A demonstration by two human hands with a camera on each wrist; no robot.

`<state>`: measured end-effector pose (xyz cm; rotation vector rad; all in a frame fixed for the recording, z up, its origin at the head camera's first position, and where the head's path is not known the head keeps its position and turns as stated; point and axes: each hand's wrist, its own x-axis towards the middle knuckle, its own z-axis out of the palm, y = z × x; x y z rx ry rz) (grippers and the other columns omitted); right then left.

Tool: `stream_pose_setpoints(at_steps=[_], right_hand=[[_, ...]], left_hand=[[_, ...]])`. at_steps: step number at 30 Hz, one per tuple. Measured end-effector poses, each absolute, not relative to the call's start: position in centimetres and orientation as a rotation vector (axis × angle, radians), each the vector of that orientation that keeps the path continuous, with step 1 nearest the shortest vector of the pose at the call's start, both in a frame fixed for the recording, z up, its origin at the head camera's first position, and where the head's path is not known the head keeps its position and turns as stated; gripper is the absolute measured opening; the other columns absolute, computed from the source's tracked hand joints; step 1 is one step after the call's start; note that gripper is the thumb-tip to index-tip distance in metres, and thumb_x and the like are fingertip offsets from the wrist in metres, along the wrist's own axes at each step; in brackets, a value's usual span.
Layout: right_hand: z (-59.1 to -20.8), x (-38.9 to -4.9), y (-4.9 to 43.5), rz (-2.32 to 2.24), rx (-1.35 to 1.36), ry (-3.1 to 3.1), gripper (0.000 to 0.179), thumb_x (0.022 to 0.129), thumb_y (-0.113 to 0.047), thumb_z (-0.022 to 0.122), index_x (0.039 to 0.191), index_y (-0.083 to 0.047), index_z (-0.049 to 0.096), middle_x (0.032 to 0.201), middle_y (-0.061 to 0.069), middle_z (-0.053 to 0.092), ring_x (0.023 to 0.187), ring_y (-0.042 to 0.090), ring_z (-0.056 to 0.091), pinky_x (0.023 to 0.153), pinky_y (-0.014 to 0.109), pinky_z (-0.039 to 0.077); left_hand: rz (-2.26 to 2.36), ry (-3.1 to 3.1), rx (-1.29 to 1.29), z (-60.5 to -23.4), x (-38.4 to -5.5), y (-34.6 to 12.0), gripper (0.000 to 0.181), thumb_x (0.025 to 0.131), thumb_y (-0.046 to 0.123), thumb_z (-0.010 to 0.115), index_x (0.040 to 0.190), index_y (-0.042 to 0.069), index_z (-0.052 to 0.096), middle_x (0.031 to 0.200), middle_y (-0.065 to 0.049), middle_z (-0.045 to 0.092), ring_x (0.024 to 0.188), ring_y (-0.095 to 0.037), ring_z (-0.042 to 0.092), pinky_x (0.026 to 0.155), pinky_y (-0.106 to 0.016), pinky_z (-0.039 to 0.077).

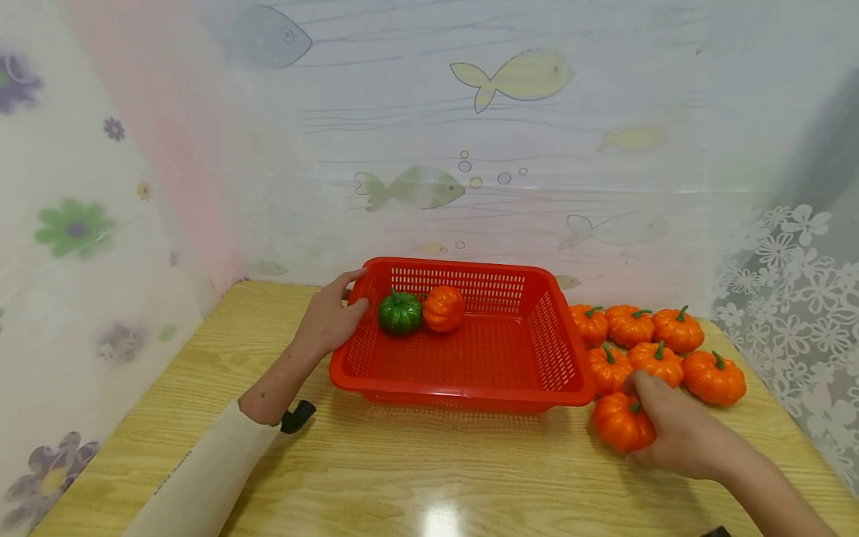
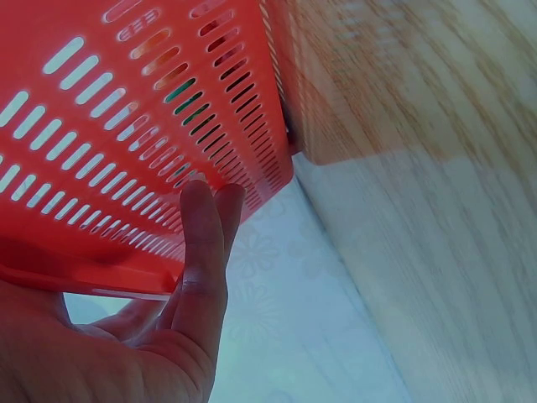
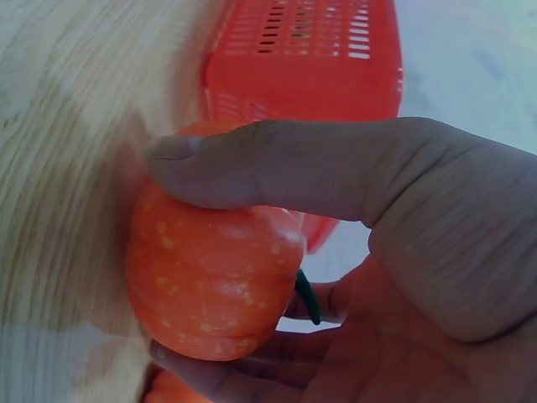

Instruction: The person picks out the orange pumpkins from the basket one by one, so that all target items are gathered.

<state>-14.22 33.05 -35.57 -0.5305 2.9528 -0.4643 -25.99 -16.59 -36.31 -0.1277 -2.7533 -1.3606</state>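
Observation:
My left hand [image 1: 330,319] grips the left rim of a red plastic basket [image 1: 463,393], its fingers [image 2: 204,243] against the slotted outer wall in the left wrist view. Inside the basket, toward its left side, a green toy pumpkin [image 1: 400,313] sits beside an orange one [image 1: 444,309]. To the right of the basket, my right hand [image 1: 681,429] holds an orange toy pumpkin [image 1: 622,423] between thumb and fingers. Pale specks and a green stem show on this held pumpkin [image 3: 214,277] in the right wrist view.
Several more orange pumpkins [image 1: 714,378] stand grouped behind the right hand, close against the basket's right side. Everything rests on a wood-grain table [image 1: 376,470]. A patterned curtain [image 1: 403,134] rises along the table's back edge. Something small and black [image 1: 298,417] shows by the left wrist.

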Motion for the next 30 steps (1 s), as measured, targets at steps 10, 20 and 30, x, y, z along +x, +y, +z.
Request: stream_pose_setpoints(at_steps=[10, 20, 30], right_hand=[[-36.27, -14.48, 33.01, -0.423, -0.524, 2.911, 0.080, 0.057, -0.020, 0.099, 0.114, -0.003, 0.046, 0.105, 0.009, 0.056, 0.096, 0.027, 0.060, 0.083, 0.049, 0.054], [-36.48, -14.37, 33.02, -0.380, -0.514, 2.925, 0.084, 0.058, -0.024, 0.101, 0.117, -0.002, 0.044, 0.110, 0.014, 0.056, 0.101, 0.033, 0.063, 0.089, 0.057, 0.054], [-36.06, -13.79, 32.80, -0.362, -0.491, 2.978, 0.089, 0.060, -0.029, 0.102, 0.124, 0.000, 0.046, 0.113, 0.019, 0.056, 0.101, 0.036, 0.063, 0.087, 0.058, 0.056]], left_hand=[[-1.363, -2.749, -0.137, -36.41, -25.99, -16.59, 0.061, 0.105, 0.025, 0.051, 0.165, 0.020, 0.040, 0.134, -0.022, 0.064, 0.096, -0.034, 0.075, 0.078, -0.046, 0.065], [-1.378, -2.744, -0.131, -36.42, -25.97, -16.60, 0.061, 0.105, 0.025, 0.053, 0.165, 0.020, 0.039, 0.133, -0.022, 0.064, 0.094, -0.033, 0.075, 0.078, -0.045, 0.066], [-1.375, -2.743, -0.135, -36.43, -25.94, -16.58, 0.061, 0.106, 0.025, 0.053, 0.165, 0.019, 0.039, 0.137, -0.023, 0.062, 0.097, -0.035, 0.074, 0.079, -0.046, 0.065]])
